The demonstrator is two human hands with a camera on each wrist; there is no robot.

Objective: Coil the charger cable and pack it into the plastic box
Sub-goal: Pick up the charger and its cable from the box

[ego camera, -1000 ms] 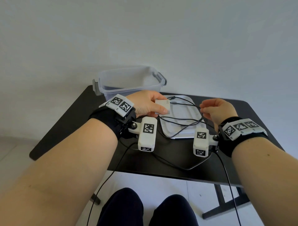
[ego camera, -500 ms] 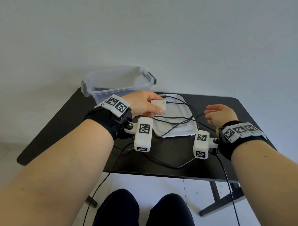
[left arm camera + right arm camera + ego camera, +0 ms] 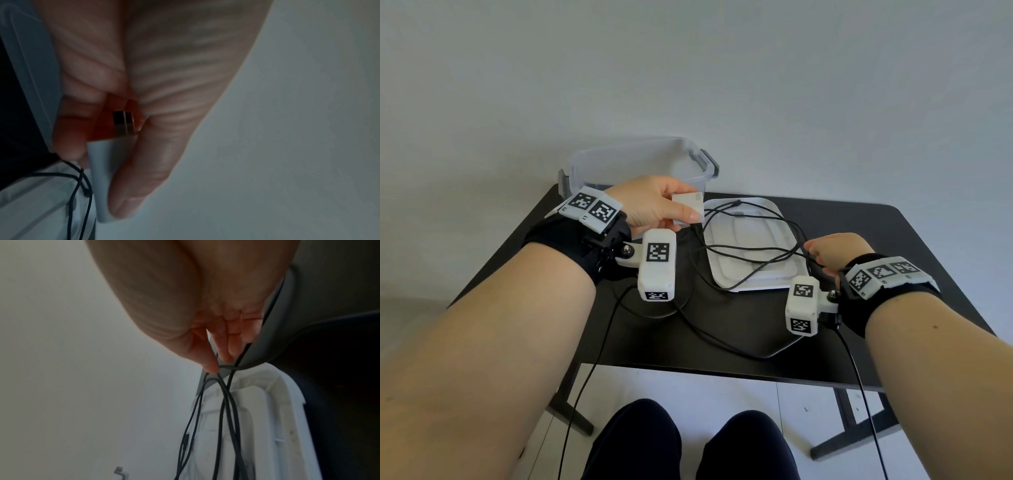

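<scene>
Soft even daylight in the head view; both wrist views dim, blurred.

Right hand drops to the cable while the left lifts the charger

My right hand (image 3: 837,253) has come down from the open air beside the lid (image 3: 751,248) and now pinches the black cable (image 3: 748,255) at the lid's right edge. My left hand (image 3: 654,205) has raised the white charger (image 3: 688,207) slightly toward the plastic box (image 3: 637,164), and the cable loops have spread wider across the lid.
</scene>
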